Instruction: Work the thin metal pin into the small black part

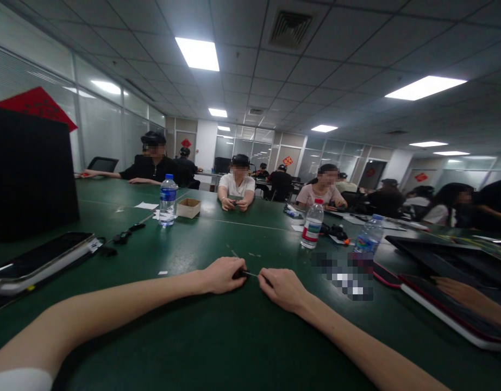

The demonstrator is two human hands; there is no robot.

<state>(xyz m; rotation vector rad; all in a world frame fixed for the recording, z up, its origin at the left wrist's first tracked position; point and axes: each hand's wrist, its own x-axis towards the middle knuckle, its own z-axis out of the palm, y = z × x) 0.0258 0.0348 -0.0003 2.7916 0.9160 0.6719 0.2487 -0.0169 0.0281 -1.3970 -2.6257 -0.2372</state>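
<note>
My left hand rests low over the green table, its fingers closed on a thin object with a dark end and a pale, narrow shaft. That shaft spans the small gap to my right hand, whose curled fingers meet its other end. The exact kind of object is too small to make out, and both its ends are partly covered by fingers. A small white scrap lies on the table left of my left hand.
Bottles stand ahead: a blue-capped one, a red-capped one and another. An open cardboard box is beyond. A phone-like device lies left; dark tablets lie right, with another person's arm. People sit around the table.
</note>
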